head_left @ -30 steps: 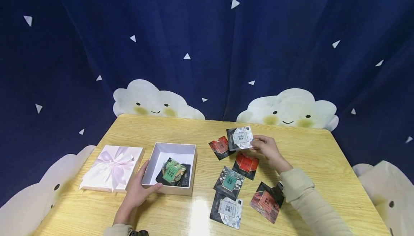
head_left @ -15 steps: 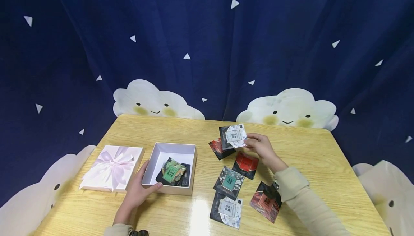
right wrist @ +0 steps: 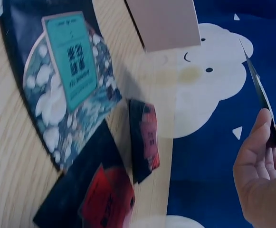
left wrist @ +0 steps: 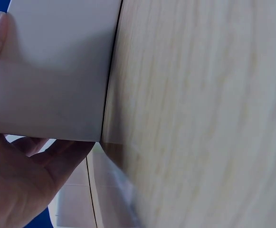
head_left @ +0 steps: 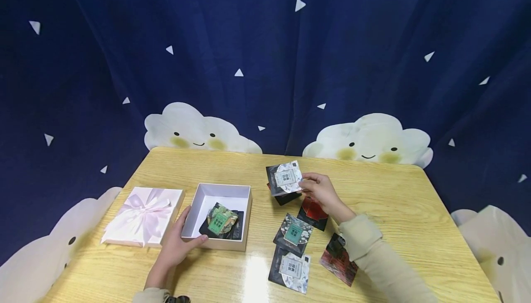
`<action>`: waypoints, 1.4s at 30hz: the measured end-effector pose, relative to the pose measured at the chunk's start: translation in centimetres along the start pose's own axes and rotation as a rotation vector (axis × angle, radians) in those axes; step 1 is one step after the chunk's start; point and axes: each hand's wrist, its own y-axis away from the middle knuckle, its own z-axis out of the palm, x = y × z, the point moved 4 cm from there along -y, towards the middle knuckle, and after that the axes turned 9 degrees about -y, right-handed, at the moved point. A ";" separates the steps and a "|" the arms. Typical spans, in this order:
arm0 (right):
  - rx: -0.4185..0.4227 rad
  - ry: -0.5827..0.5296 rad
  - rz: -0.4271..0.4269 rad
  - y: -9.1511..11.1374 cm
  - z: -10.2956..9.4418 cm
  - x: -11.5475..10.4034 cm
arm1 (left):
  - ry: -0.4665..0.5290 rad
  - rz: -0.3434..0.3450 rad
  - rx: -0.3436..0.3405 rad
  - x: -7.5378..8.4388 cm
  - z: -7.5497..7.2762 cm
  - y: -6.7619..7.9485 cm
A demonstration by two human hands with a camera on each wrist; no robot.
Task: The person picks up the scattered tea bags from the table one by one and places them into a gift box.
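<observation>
Between the thumb and fingers of my right hand [head_left: 323, 195] is a flat black-and-white sachet [head_left: 285, 177], gripped by its right edge. It is raised above the table and seen edge-on in the right wrist view. Below it, a red-and-black sachet [head_left: 288, 199] is mostly covered. My left hand [head_left: 175, 247] holds the near left corner of an uncovered box [head_left: 224, 244], thumb at the front rim and fingers along the left side. Inside the box lie a green patterned sachet [head_left: 221, 220] and dark packets beneath it. In the left wrist view the box wall [left wrist: 57, 80] hides the contents.
A pale lid with a pink ribbon bow [head_left: 145, 215] lies left of the box. Right of the box are a red sachet [head_left: 312, 210], a teal-labelled floral one [head_left: 293, 234], a white-and-black one [head_left: 290, 270] and a reddish one [head_left: 341, 267] under the right wrist. A curtain [head_left: 232, 40] hangs behind.
My right hand has carried the black-and-white sachet leftward, over the red sachet at the back. My left hand and the box stay where they were.
</observation>
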 end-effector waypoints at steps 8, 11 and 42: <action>-0.051 0.003 0.002 -0.1 2.1 0.8 | 0.001 0.000 -0.005 -0.1 0.1 0.0; -0.071 0.000 0.006 0.0 2.7 0.9 | -0.002 0.003 -0.005 -0.1 0.2 0.0; -0.263 0.077 0.011 0.6 11.9 3.6 | 0.013 -0.001 0.007 -0.1 0.1 0.1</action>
